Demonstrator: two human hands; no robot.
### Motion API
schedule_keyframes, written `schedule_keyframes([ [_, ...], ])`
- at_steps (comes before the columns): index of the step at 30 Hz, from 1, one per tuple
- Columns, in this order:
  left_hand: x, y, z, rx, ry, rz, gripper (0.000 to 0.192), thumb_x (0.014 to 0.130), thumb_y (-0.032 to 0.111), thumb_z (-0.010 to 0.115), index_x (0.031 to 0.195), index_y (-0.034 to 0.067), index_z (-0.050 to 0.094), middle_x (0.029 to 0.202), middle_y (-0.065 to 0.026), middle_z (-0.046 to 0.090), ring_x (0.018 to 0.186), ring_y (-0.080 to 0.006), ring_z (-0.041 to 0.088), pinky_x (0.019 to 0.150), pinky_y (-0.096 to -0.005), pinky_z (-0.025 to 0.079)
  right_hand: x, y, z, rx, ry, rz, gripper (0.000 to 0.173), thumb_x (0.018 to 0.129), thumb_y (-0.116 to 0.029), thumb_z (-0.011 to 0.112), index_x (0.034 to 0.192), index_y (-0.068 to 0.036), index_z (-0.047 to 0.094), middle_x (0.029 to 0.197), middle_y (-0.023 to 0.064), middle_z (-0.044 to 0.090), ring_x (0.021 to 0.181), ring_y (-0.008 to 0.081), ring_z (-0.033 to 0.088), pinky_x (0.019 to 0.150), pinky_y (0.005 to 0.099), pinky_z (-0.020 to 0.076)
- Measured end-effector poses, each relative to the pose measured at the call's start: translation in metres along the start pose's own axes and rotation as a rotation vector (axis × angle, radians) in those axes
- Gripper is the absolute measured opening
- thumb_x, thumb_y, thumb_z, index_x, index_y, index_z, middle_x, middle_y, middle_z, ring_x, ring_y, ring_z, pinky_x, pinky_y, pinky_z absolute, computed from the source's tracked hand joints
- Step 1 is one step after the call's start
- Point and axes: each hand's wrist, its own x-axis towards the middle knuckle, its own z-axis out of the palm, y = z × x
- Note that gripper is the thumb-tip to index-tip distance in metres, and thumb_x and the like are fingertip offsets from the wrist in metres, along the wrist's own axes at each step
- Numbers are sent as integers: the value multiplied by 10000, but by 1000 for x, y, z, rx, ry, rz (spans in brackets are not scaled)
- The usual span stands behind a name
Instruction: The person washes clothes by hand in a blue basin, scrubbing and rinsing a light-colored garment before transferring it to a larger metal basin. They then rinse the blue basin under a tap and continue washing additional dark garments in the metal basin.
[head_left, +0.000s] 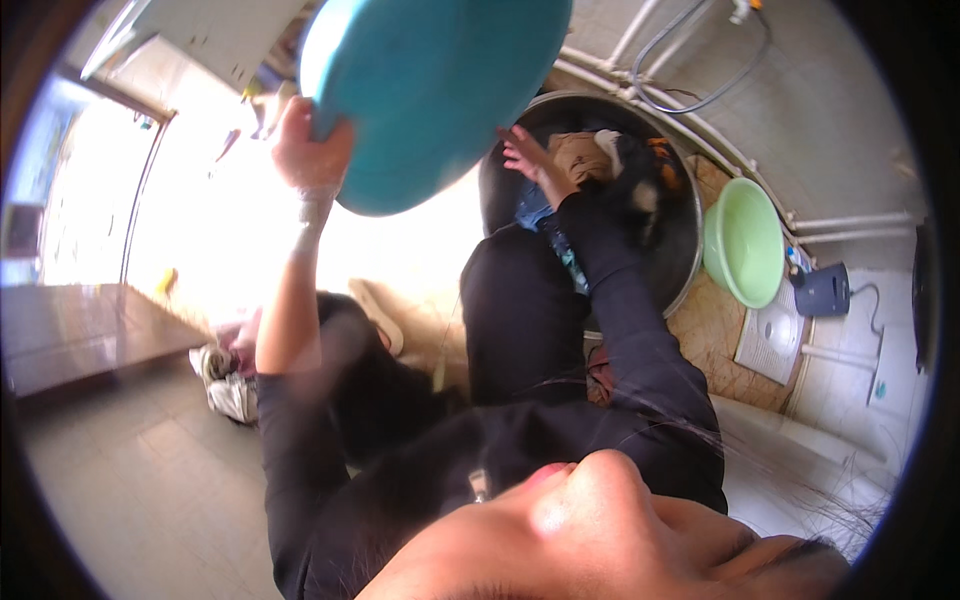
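Observation:
My left hand grips the rim of a large teal plastic basin, which is raised and tilted at the top of the view. My right hand is near the basin's lower right edge, its fingers apart; whether a fingertip touches the basin I cannot tell. Below my right hand stands a wide, dark round tub holding a heap of clothes, among them a brown cloth, a blue cloth and black pieces. My right forearm hides part of the heap.
A light green basin stands right of the tub, near a floor drain cover and a dark grey device with a cable. White pipes run along the wall, below a looped hose. Bundled cloths lie at the left.

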Motion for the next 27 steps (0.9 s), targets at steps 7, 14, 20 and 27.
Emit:
schedule_keyframes([
  [7, 17, 49, 82, -561, -109, -151, 194, 748, -10, 647, 920, 17, 563, 886, -42, 635, 781, -111, 570, 755, -263, 474, -55, -30, -44, 566, -13, -322, 441, 896, -223, 603, 1258, -11, 468, 1278, 183, 505, 1156, 282, 536, 948, 438, 461],
  [14, -23, 48, 135, -570, -560, -277, 638, 784, 260, 754, 1228, 48, 346, 1126, -204, 552, 1018, -276, 566, 847, -389, 507, -224, -120, -168, 231, 225, -654, 178, 763, -174, 650, 796, 0, 666, 885, 145, 659, 799, 252, 643, 751, 375, 536],
  [20, -110, 68, 180, -754, -688, -551, 606, 824, 267, 714, 1288, 147, 343, 1184, -137, 494, 1130, -274, 511, 845, -357, 512, -279, -189, -244, -80, 486, -274, 203, 620, -39, 666, 813, 21, 651, 780, 92, 646, 706, 201, 618, 672, 320, 510],
  [27, -165, 78, 229, -859, -791, -663, 442, 798, 90, 672, 1209, 97, 511, 1143, -99, 545, 1048, -240, 557, 843, -366, 504, -293, -204, -299, -240, 611, -281, 201, 643, -48, 655, 837, 2, 645, 802, 82, 638, 718, 185, 609, 666, 310, 499],
])
